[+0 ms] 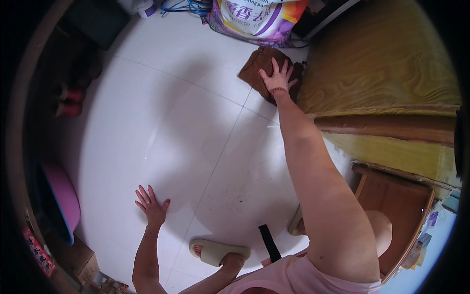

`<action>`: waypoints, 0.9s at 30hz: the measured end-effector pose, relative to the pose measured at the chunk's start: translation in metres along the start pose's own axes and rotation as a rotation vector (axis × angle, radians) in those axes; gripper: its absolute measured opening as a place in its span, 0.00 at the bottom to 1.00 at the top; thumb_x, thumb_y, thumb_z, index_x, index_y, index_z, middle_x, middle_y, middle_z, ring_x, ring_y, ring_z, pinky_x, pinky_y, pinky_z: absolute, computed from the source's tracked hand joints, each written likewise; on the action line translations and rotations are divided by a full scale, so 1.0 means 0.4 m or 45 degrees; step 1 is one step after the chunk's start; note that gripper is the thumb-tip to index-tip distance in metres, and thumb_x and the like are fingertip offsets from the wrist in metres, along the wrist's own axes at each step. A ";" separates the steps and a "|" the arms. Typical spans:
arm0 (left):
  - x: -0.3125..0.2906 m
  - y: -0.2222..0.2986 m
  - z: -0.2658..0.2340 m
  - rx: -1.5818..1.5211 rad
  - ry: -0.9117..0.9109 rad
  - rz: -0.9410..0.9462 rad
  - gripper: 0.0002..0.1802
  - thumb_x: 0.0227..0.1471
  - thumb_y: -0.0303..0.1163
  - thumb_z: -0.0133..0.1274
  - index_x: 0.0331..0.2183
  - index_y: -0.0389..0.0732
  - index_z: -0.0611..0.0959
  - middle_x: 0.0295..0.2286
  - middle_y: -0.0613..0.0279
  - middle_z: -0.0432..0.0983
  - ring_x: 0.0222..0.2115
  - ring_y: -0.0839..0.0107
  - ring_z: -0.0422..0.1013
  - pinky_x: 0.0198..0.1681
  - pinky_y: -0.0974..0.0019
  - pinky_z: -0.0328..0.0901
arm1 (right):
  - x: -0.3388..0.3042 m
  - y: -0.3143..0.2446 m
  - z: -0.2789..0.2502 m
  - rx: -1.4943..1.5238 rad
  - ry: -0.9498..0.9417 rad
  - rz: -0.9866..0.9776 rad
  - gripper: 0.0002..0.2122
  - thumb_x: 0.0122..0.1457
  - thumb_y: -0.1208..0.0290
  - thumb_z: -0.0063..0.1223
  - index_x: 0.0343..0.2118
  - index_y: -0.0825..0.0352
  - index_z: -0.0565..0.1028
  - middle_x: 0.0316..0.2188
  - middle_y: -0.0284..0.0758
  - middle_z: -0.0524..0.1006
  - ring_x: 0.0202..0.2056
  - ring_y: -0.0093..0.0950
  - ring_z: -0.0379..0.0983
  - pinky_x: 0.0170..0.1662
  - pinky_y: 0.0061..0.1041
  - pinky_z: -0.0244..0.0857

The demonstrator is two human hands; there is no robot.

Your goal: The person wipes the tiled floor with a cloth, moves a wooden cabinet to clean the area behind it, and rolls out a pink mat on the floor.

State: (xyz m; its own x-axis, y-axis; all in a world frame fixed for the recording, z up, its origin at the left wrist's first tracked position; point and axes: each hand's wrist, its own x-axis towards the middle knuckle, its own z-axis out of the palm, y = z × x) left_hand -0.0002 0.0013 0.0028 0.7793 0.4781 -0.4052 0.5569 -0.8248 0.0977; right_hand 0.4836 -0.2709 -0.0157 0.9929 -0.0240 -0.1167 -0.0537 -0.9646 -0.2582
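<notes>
My right hand is stretched forward, fingers spread, pressing flat on a brown cloth that lies on the floor beside the wooden cabinet. A reddish bracelet circles that wrist. Over at the left, my left hand has its fingers spread and holds nothing; it appears to rest on the white tiled floor. Dark specks of dirt are scattered on the tiles between my arms.
A wooden cabinet flanks the right side, with a brown drawer-like wooden piece below. A purple and white bag and blue cables stand ahead. Pink and blue basins are at left. My slippered foot is near.
</notes>
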 end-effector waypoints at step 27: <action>0.279 0.366 -0.017 0.108 0.322 0.977 0.33 0.46 0.44 0.41 0.52 0.40 0.55 0.55 0.56 0.41 0.56 0.56 0.38 0.55 0.46 0.30 | -0.456 0.255 -0.116 -0.151 -0.418 -0.587 0.26 0.44 0.57 0.49 0.49 0.46 0.60 0.56 0.29 0.46 0.58 0.33 0.38 0.55 0.48 0.35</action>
State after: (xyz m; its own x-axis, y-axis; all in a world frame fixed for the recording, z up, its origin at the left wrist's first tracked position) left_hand 0.1701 -0.0641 -0.0218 0.9823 -0.1843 -0.0347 -0.1745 -0.9659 0.1913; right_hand 0.3021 -0.3772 0.0239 0.8246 0.4706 -0.3140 0.4080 -0.8792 -0.2460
